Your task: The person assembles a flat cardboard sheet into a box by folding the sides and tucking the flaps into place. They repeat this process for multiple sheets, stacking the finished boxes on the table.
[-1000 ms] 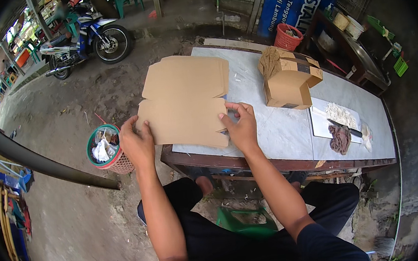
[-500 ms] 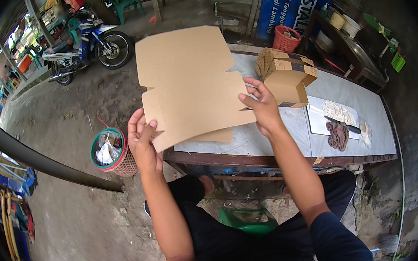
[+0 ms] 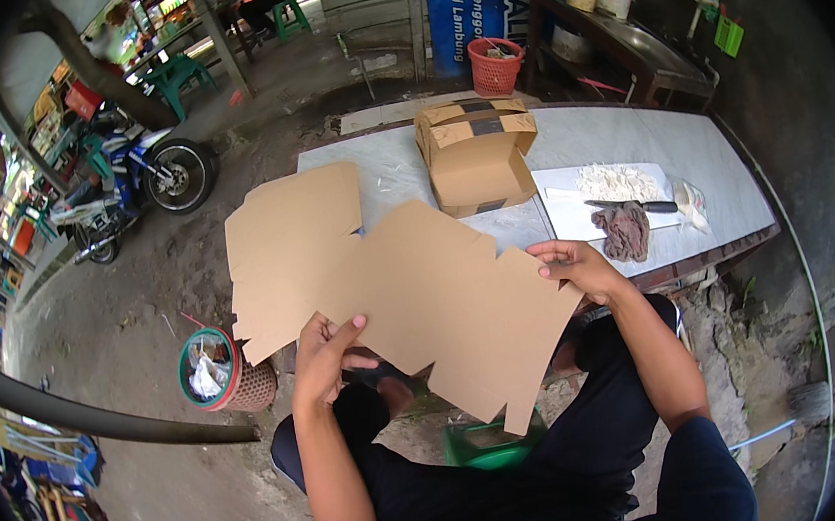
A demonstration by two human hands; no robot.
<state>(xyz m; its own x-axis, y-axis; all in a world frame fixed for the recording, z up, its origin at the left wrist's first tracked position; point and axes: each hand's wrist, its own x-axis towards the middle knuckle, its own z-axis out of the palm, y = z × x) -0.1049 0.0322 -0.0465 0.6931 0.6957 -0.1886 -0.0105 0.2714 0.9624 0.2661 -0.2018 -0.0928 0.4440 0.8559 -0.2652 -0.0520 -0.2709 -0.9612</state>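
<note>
A flat brown cardboard box blank [image 3: 440, 288], with notched edges and a narrow tab, is tilted over my lap and the table's near edge. My left hand [image 3: 326, 355] grips its left side, thumb on top. At its right corner, my right hand [image 3: 579, 270] pinches the edge between thumb and fingers. Another broad cardboard panel [image 3: 291, 248] spreads to the left over the table's end; whether it joins the held blank I cannot tell. Beyond them, a folded cardboard box [image 3: 477, 169] with dark bands stands on the table, its lid raised.
On the grey-white table [image 3: 688, 149], a white board [image 3: 564, 211] bears pale chopped pieces [image 3: 616, 181], a knife [image 3: 659, 206] and a brown cloth [image 3: 626, 232]. A waste basket [image 3: 248, 382] stands at left. Farther off are a red basket [image 3: 497, 77] and a motorbike [image 3: 134, 182].
The blank has turned clockwise and come lower and nearer to me. Both hands have moved down, with my right hand farther right. The view has swung right.
</note>
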